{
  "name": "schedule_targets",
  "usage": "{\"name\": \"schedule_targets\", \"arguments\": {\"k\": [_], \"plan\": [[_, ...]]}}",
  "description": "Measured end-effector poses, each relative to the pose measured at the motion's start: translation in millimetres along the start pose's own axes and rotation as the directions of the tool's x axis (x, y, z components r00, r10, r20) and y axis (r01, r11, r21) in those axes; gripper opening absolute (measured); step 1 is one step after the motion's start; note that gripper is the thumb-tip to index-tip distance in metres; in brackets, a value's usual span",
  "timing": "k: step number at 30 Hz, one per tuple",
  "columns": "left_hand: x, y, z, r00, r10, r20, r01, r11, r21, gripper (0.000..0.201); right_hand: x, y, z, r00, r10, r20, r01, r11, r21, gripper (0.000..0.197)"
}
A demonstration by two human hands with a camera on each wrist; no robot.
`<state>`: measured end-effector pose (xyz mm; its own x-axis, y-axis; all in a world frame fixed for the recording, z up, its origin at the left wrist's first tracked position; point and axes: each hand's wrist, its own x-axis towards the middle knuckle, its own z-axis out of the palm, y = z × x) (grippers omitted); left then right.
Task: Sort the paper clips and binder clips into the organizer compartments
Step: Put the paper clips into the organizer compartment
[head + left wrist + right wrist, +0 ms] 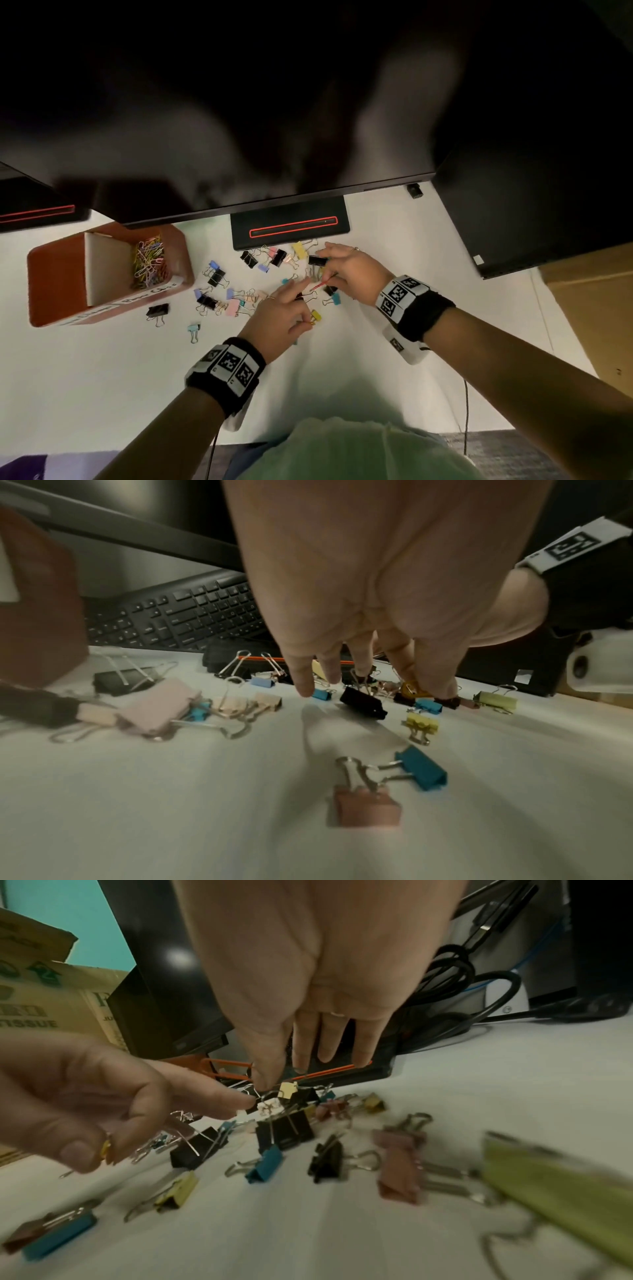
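The red organizer sits at the table's left, with coloured paper clips piled in its right compartment. Several binder clips in black, pink, blue and yellow lie scattered on the white table. My right hand pinches a red paper clip just above the clutter, next to a black binder clip. My left hand pinches a small yellow clip between thumb and fingers, and its index finger points toward the right hand.
A black monitor stand lies behind the clips under the overhanging screen. A black computer case and a cardboard box close off the right. A keyboard and coiled cables lie at the back.
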<state>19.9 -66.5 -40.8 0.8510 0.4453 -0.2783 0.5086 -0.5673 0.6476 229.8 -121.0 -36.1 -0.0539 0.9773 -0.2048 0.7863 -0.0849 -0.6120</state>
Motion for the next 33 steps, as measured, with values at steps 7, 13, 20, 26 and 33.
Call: {"name": "schedule_targets", "arguments": {"k": [7,13,20,26,33], "plan": [[-29.5,-26.1,-19.0,0.992,-0.042,0.115,0.043,0.999,-0.009,0.007,-2.5,-5.7,7.3,0.984,0.031,0.175,-0.017,0.997,-0.077,0.012],[-39.6,-37.1,-40.9,0.998,-0.054,-0.009,0.054,0.998,0.006,0.010,-13.7,-17.8,2.6,0.998,0.063,0.016,-0.061,0.989,-0.132,0.012],[-31.1,-53.0,-49.2,0.971,-0.239,-0.012,0.239,0.970,0.051,0.011,42.8,-55.1,9.7,0.987,0.133,0.087,-0.124,0.987,-0.103,0.011],[-50.3,-55.1,-58.6,0.990,-0.107,0.090,0.116,0.989,-0.096,0.012,27.2,-68.4,22.4,0.985,0.121,0.124,-0.103,0.984,-0.143,0.014],[-81.3,-57.4,-116.0,0.989,0.006,-0.150,-0.026,0.991,-0.130,0.004,18.1,-82.7,18.3,0.990,0.141,-0.017,-0.142,0.977,-0.159,0.016]]}}
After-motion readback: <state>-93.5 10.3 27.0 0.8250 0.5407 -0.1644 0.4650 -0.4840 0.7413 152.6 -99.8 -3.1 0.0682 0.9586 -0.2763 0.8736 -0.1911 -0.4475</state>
